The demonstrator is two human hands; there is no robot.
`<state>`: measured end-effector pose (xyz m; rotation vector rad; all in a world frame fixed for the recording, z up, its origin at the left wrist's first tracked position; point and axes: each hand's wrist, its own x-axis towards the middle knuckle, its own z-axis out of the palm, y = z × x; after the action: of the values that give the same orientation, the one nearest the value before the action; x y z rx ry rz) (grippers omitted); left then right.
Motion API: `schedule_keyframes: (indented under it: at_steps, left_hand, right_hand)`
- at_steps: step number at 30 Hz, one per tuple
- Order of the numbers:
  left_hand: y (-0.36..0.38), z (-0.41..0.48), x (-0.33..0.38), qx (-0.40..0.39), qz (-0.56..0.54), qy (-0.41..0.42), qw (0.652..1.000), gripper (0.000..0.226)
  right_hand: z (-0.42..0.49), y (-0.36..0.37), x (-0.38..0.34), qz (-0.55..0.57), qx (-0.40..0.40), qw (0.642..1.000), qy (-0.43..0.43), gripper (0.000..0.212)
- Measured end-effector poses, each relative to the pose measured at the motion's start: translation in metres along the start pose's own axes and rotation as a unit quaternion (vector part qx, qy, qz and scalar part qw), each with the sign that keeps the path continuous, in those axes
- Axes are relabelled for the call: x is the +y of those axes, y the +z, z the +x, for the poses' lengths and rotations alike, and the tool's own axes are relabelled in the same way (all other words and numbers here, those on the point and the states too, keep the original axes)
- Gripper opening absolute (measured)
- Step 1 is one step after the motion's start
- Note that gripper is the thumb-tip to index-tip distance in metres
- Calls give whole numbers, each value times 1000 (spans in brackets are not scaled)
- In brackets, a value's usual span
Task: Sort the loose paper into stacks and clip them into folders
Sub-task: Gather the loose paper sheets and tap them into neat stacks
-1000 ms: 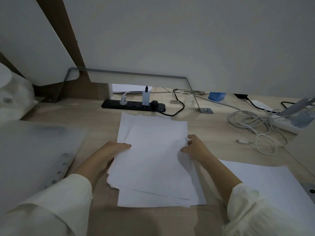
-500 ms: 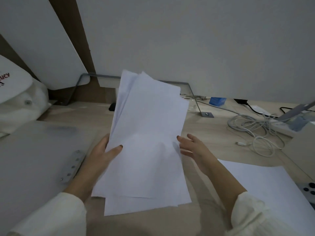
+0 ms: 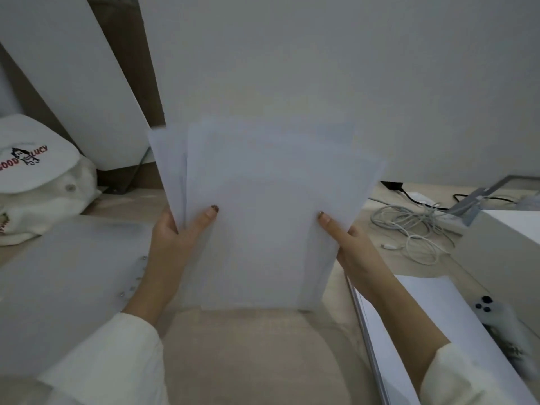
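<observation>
gripping the sheaf of loose paper (image 3: 263,217) from both sides, the left hand (image 3: 172,244) and right hand (image 3: 355,252) were well apart, each pinching the sheets with its thumb on the front sheet and its fingers hidden behind. the sheets were held upright in the middle of the view, uneven at the top and fanned toward eleven o'clock, with their lower edges down near the wooden desk (image 3: 257,361). whether they touched it could not be told. that hold likely served to knock the edges square before clipping, since a ragged stack would sit badly in a folder.

at nine o'clock a translucent folder (image 3: 64,287) lay flat, its row of metal studs (image 3: 131,285) turned toward the paper, probably placed there for the clipping step. at four o'clock more white sheets (image 3: 432,331) lay flat, seemingly another pile, with a white phone (image 3: 493,314) just beside them. a coil of white cable (image 3: 415,232) sat at two o'clock, and a white cap (image 3: 32,162) with red lettering at ten. a pale partition (image 3: 321,68) closed off the desk at twelve.
</observation>
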<state>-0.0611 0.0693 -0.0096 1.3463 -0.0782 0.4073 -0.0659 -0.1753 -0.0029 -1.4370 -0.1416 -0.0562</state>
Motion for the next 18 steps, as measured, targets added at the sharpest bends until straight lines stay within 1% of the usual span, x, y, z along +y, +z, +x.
schedule_keyframes:
  at_steps: [2, 5, 7, 11, 13, 15, 16, 18]
  left_hand:
    - [3, -8, -3, 5, 9, -5, 1000, 38]
    - [14, -18, -7, -5, 21, -19, 1000, 23]
    - [19, -23, -3, -14, 37, -7, 999, 20]
    - [11, -30, -3, 9, 30, 22, 999, 20]
    - [11, -38, -13, 0, 37, 4, 999, 22]
    - [16, -47, -22, -11, 38, -30, 999, 19]
    - [20, -50, -23, -12, 34, -39, 999, 17]
    - [27, -55, -22, -8, 34, -39, 999, 12]
  right_hand:
    - [-8, -1, 6, -14, 16, 1000, 6, 40]
    - [-15, 7, 16, -15, 47, 998, 28, 51]
    - [-18, 11, 15, -9, 71, 997, 20, 48]
    - [-26, 4, 12, 0, 128, 992, -17, 36]
    - [-34, 3, 24, -19, 117, 993, -5, 35]
    - [-41, 7, 38, -48, 101, 993, 31, 37]
    - [-43, 8, 41, -54, 107, 992, 40, 38]
    - [-43, 6, 40, -70, 134, 988, 25, 35]
